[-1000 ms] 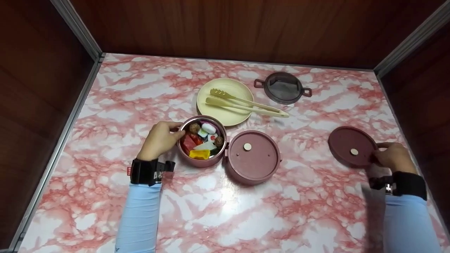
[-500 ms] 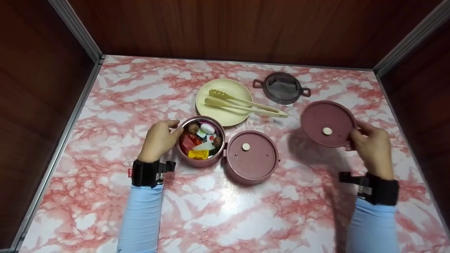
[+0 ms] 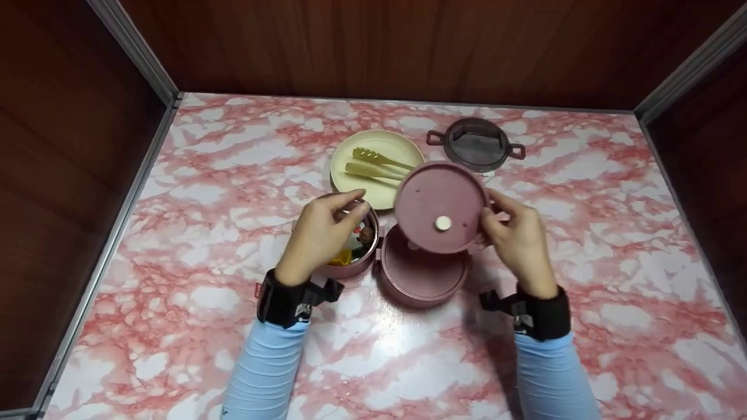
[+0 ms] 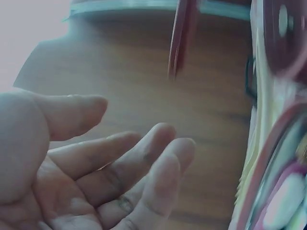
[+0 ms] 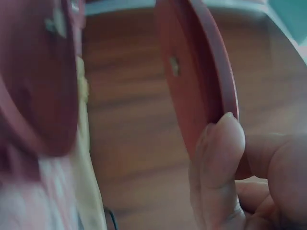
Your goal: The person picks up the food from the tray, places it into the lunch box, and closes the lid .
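My right hand (image 3: 516, 242) pinches the edge of a round dusty-pink pot lid (image 3: 440, 201), thumb on one face and fingers on the other. The lid is raised, tilted, with a pale knob; it overlaps part of a covered pink pot (image 3: 426, 277). My left hand (image 3: 321, 236) hovers over the left pink pot (image 3: 350, 270), fingers loosely bent and holding nothing, as the left wrist view shows. That pot holds toy food: a brown ball (image 3: 366, 235), a yellow piece (image 3: 340, 257) and others hidden beneath the hand.
Behind the pots lies a cream plate (image 3: 344, 146) bearing cream tongs (image 3: 373, 169), their handle end hidden by the lid. A dark see-through lid with two handles (image 3: 477, 143) lies at the back right. Brown wood-like panels (image 3: 379, 46) enclose the marbled tabletop (image 3: 222, 204).
From the far right my right hand has lifted the lid and carried it left, over the covered pot. My left hand has left the open pot's rim and moved right, above its contents.
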Demonstrator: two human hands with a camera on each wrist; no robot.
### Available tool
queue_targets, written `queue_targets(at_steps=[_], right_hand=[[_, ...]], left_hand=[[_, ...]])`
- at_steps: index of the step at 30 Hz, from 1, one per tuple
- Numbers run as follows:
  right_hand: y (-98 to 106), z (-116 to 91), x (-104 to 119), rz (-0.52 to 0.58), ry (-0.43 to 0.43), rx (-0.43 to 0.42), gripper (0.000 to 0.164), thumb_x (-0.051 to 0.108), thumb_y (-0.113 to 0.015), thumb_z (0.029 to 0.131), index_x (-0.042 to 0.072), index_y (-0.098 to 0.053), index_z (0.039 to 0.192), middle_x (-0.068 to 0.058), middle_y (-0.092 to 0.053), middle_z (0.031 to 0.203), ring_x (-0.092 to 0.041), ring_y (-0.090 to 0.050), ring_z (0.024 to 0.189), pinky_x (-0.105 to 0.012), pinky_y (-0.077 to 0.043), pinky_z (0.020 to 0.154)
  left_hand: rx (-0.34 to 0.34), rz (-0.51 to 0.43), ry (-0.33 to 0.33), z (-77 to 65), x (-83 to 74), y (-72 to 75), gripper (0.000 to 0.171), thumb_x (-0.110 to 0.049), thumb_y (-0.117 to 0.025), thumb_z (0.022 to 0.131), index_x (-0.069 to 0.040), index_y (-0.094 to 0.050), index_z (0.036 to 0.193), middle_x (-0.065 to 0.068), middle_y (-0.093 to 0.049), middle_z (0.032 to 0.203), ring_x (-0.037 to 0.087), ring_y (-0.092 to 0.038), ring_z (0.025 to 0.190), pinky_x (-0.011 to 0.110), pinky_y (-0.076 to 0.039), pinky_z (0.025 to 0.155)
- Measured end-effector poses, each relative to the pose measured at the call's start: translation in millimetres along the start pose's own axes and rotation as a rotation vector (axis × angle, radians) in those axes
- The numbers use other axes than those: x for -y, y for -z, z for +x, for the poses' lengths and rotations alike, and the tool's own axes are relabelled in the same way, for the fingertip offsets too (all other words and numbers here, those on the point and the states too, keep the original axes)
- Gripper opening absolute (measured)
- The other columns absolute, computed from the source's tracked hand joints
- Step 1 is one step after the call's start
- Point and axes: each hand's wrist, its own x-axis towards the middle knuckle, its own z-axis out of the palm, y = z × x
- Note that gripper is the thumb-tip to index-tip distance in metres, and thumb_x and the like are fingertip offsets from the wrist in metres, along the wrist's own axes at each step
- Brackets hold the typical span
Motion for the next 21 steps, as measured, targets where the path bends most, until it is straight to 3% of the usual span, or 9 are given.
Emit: queue_targets(at_steps=[5,12,16,21], right_hand=[[-24.9,-5.6,6.1,0.032,0.019,0.114,0.040,0.007,-0.058,0.099,0.004,-0.055,0.139,-0.017,-0.065,0.095,-0.019,-0.063,0.048,-0.037,-0.053,0.044],[-40.7,-11.5,9.3,0.041,0.101,0.140,0.040,0.011,-0.060,0.100,0.005,-0.056,0.139,-0.015,-0.064,0.101,-0.019,-0.065,0.058,-0.034,-0.055,0.052],[-46.5,-13.8,10.2,0.096,0.123,0.173,0.041,0.012,-0.060,0.100,0.008,-0.055,0.140,-0.014,-0.064,0.104,-0.022,-0.064,0.052,-0.038,-0.054,0.047],[-49.7,-15.4,11.0,0.068,0.165,0.151,0.042,0.015,-0.064,0.098,0.009,-0.057,0.139,-0.012,-0.065,0.109,-0.021,-0.070,0.073,-0.032,-0.056,0.054]], left_hand=[[-0.017,-0.038,-0.001,0.9,5.8,-5.2,0.038,-0.026,-0.064,0.098,-0.007,-0.064,0.131,0.000,-0.072,0.100,0.012,-0.065,0.070,0.029,-0.049,0.058],[-0.003,-0.076,0.054,1.9,14.2,-0.3,0.036,-0.021,-0.065,0.098,-0.004,-0.064,0.129,0.004,-0.070,0.094,0.027,-0.067,0.070,0.026,-0.050,0.055],[-0.016,-0.042,0.051,3.5,15.7,1.7,0.030,-0.021,-0.066,0.097,-0.006,-0.069,0.122,0.003,-0.067,0.083,0.022,-0.062,0.063,0.025,-0.047,0.052],[-0.022,0.008,0.057,5.3,16.7,4.1,0.022,-0.022,-0.066,0.097,-0.009,-0.073,0.114,0.001,-0.067,0.081,0.015,-0.057,0.061,0.026,-0.046,0.054]])
